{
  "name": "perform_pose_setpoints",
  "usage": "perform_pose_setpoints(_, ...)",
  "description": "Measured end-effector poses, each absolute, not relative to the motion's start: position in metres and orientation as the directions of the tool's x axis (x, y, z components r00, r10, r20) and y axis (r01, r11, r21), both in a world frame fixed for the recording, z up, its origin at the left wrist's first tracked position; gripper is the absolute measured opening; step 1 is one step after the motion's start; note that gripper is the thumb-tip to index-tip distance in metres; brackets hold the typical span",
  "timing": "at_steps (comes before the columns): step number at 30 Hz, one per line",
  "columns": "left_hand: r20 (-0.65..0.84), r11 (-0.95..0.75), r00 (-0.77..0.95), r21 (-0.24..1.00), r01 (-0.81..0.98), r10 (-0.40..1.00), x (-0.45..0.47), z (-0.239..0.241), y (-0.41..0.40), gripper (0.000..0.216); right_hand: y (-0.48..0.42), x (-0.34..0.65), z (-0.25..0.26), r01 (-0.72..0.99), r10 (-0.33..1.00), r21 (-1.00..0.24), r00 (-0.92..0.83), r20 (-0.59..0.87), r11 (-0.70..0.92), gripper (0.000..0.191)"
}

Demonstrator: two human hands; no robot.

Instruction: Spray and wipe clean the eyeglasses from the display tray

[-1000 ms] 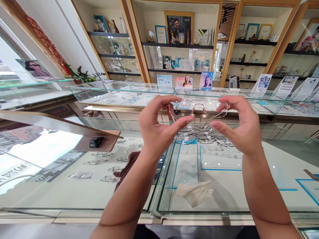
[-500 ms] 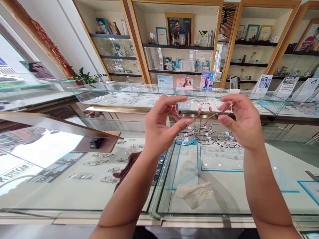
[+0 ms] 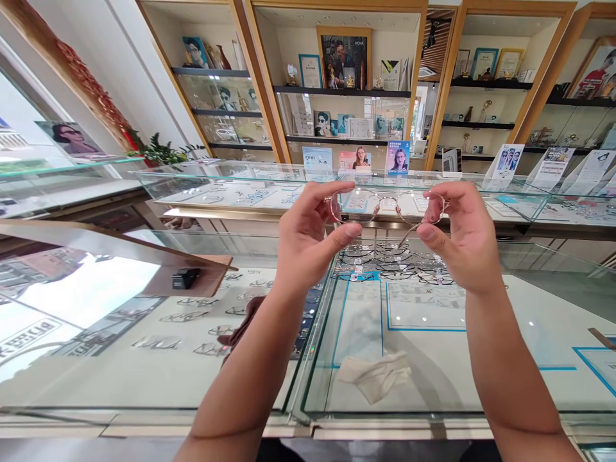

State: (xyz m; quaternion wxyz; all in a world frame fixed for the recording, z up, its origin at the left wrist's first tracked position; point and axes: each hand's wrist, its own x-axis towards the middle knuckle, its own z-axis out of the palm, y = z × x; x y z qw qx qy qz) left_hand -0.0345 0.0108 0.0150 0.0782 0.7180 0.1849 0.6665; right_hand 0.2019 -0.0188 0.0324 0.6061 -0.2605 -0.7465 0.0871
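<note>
A pair of thin metal-framed eyeglasses (image 3: 378,206) with clear round lenses is held up above the glass counter, its bridge between my two hands. My left hand (image 3: 308,237) grips the left side, thumb below and index finger above the lens. At the other side, my right hand (image 3: 459,234) pinches the frame near the hinge, with its fingers curled behind the lens. One temple arm slants down by the right thumb. A crumpled cream cloth (image 3: 375,375) lies below on the counter glass. The fingers partly hide both ends of the frame.
Rows of eyeglass frames (image 3: 394,263) lie in the display case beneath my hands. A brown cloth (image 3: 245,324) is beside my left forearm. To the left stands a tilted mirror (image 3: 86,289) with a wooden edge. Another glass case (image 3: 231,192) runs across behind.
Both hands and the eyeglasses have shifted slightly left, and the glasses have turned a little. My right fingers sit closer around the frame's right end. The cloths have stayed in place.
</note>
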Motion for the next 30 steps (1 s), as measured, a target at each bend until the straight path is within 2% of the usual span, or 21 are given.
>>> perform_pose_setpoints(7, 0.917, -0.914, 0.005, 0.396, 0.091, 0.398, -0.036, 0.01, 0.026, 0.05, -0.023, 0.193, 0.03, 0.346, 0.39, -0.343, -0.075, 0.918, 0.873, 0.034)
perform_pose_setpoints(13, 0.891, -0.902, -0.161, 0.431, 0.007, 0.424, -0.024, 0.003, 0.025, 0.046, -0.018, 0.192, 0.026, 0.397, 0.351, -0.308, -0.038, 0.936, 0.864, 0.035)
perform_pose_setpoints(23, 0.893, -0.9, -0.335, 0.382, 0.21, 0.301, -0.008, -0.002, 0.009, 0.05, -0.018, 0.19, 0.028, 0.426, 0.436, -0.395, 0.002, 0.9, 0.814, 0.038)
perform_pose_setpoints(30, 0.89, -0.866, -0.369, 0.391, 0.311, 0.269, -0.005, -0.001, -0.003, 0.047, -0.015, 0.186, 0.022, 0.325, 0.552, -0.533, 0.038, 0.833, 0.781, 0.038)
